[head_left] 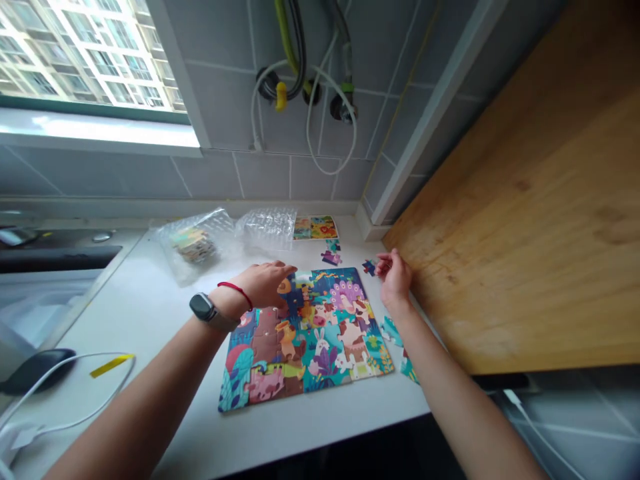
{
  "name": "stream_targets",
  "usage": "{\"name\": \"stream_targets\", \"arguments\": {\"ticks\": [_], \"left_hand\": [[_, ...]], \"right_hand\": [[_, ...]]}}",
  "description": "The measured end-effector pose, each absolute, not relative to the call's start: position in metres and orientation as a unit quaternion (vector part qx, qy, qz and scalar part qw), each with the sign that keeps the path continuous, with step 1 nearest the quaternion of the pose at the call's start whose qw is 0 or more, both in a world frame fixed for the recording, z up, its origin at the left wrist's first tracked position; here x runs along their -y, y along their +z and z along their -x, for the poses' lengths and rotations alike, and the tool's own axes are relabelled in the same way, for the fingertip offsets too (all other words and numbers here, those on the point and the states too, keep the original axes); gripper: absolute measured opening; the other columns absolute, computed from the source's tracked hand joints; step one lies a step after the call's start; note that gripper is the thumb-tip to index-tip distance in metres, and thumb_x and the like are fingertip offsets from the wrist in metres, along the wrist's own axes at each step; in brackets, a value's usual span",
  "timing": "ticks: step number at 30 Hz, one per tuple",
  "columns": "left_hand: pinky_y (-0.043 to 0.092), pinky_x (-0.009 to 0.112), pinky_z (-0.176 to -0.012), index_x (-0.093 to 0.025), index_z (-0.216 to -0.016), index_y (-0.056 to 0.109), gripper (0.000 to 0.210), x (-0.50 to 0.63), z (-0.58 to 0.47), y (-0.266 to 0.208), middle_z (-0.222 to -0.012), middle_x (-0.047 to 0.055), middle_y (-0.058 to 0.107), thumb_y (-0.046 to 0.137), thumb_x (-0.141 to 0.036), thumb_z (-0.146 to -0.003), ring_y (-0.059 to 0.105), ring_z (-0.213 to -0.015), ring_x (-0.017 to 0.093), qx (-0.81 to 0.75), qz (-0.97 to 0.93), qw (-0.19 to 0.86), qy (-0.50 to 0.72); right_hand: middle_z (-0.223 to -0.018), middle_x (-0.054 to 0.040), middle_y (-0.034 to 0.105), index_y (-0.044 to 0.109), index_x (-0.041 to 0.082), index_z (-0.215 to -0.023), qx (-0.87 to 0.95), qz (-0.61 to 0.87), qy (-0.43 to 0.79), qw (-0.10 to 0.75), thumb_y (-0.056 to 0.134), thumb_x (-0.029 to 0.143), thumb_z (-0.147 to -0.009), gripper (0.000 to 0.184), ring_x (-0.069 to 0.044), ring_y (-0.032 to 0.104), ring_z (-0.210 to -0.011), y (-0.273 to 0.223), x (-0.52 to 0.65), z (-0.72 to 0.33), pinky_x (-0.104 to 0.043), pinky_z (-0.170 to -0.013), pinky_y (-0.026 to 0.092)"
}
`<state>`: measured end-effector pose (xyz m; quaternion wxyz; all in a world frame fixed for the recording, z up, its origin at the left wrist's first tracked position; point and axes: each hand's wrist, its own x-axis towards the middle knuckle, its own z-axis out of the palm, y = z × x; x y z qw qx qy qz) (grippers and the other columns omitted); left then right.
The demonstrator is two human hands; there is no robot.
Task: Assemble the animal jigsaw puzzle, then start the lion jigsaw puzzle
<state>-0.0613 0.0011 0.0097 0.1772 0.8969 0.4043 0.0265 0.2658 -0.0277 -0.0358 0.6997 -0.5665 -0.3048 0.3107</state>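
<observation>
A colourful animal jigsaw puzzle (327,347) lies on the white counter, most of its pieces joined. Over its upper left part is my left hand (263,283), fingers stretched and thumb apart, wearing a red cord and a watch; what lies beneath the palm is hidden. To the right of the puzzle, my right hand (396,277) has its fingers curled, with a dark blue puzzle piece (369,267) at the fingertips. Other loose pieces (393,331) lie partly behind my right forearm. A purple piece (331,257) sits above the puzzle's top edge.
A clear plastic bag (193,243) with puzzle pieces and crumpled plastic wrap (267,227) lie at the back, beside a picture card (316,228). A wooden panel (520,220) closes in the right side. At left are a sink (107,257), a black mouse-like object (40,372) and a white cable (107,413).
</observation>
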Motion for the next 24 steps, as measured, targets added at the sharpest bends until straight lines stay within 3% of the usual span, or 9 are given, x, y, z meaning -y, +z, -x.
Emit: {"name": "stream_targets", "arguments": {"ticks": [5, 9, 11, 14, 18, 21, 24], "left_hand": [[0.056, 0.044, -0.095, -0.028, -0.138, 0.063, 0.075, 0.0, 0.066, 0.022, -0.133, 0.015, 0.07, 0.082, -0.056, -0.071, 0.071, -0.115, 0.036, -0.416, -0.885, 0.194, 0.076], [0.056, 0.044, -0.093, -0.027, -0.14, 0.062, 0.076, 0.004, 0.063, 0.035, -0.134, 0.016, 0.069, 0.079, -0.059, -0.073, 0.071, -0.115, 0.037, -0.428, -0.88, 0.199, 0.052], [0.056, 0.043, -0.091, -0.027, -0.14, 0.063, 0.077, 0.006, 0.061, 0.038, -0.132, 0.016, 0.07, 0.08, -0.06, -0.072, 0.071, -0.113, 0.037, -0.422, -0.88, 0.211, 0.056], [0.057, 0.042, -0.09, -0.025, -0.136, 0.065, 0.078, 0.007, 0.061, 0.039, -0.127, 0.016, 0.073, 0.08, -0.062, -0.069, 0.073, -0.11, 0.036, -0.401, -0.882, 0.231, 0.089], [0.057, 0.043, -0.092, -0.023, -0.138, 0.064, 0.08, 0.007, 0.065, 0.048, -0.131, 0.017, 0.072, 0.08, -0.062, -0.07, 0.071, -0.114, 0.037, -0.398, -0.88, 0.24, 0.099], [0.055, 0.04, -0.095, -0.021, -0.144, 0.059, 0.08, 0.009, 0.07, 0.067, -0.135, 0.017, 0.069, 0.08, -0.055, -0.075, 0.068, -0.12, 0.035, -0.404, -0.884, 0.226, 0.074], [0.053, 0.032, -0.085, -0.021, -0.127, 0.07, 0.048, 0.011, 0.074, 0.088, -0.121, 0.012, 0.075, 0.071, -0.048, -0.088, 0.072, -0.109, 0.028, -0.398, -0.889, 0.196, 0.115]], "right_hand": [[-0.052, 0.0045, 0.049, 0.058, 0.026, -0.07, 0.333, 0.619, 0.161, 0.693, 0.045, 0.069, -0.091, 0.05, -0.015, 0.051, -0.045, -0.026, 0.026, -0.28, -0.028, -0.045, 0.043], [-0.061, 0.0014, 0.06, 0.063, 0.025, -0.077, 0.403, 0.656, 0.156, 0.618, 0.044, 0.064, -0.092, 0.046, -0.015, 0.057, -0.053, -0.004, 0.016, -0.292, -0.026, -0.049, 0.046], [-0.069, -0.0017, 0.068, 0.069, 0.023, -0.078, 0.458, 0.677, 0.178, 0.548, 0.062, 0.061, -0.084, 0.04, -0.016, 0.062, -0.059, 0.009, 0.01, -0.296, -0.026, -0.052, 0.049], [-0.074, -0.0057, 0.075, 0.074, 0.021, -0.073, 0.535, 0.706, 0.209, 0.414, 0.091, 0.044, -0.059, 0.032, -0.02, 0.067, -0.069, 0.027, 0.001, -0.3, -0.029, -0.061, 0.053], [-0.071, -0.0054, 0.076, 0.075, 0.02, -0.068, 0.59, 0.743, 0.216, 0.23, 0.101, 0.024, -0.035, 0.042, -0.023, 0.07, -0.07, 0.038, -0.007, -0.302, -0.031, -0.067, 0.055], [-0.069, -0.0038, 0.075, 0.076, 0.019, -0.069, 0.607, 0.761, 0.198, 0.111, 0.102, 0.024, -0.034, 0.043, -0.023, 0.071, -0.069, 0.041, -0.014, -0.296, -0.03, -0.069, 0.054], [-0.078, -0.0068, 0.078, 0.078, 0.017, -0.076, 0.627, 0.759, 0.171, 0.04, 0.1, 0.027, -0.049, 0.036, -0.026, 0.074, -0.081, 0.041, -0.025, -0.282, -0.029, -0.075, 0.054]]}}
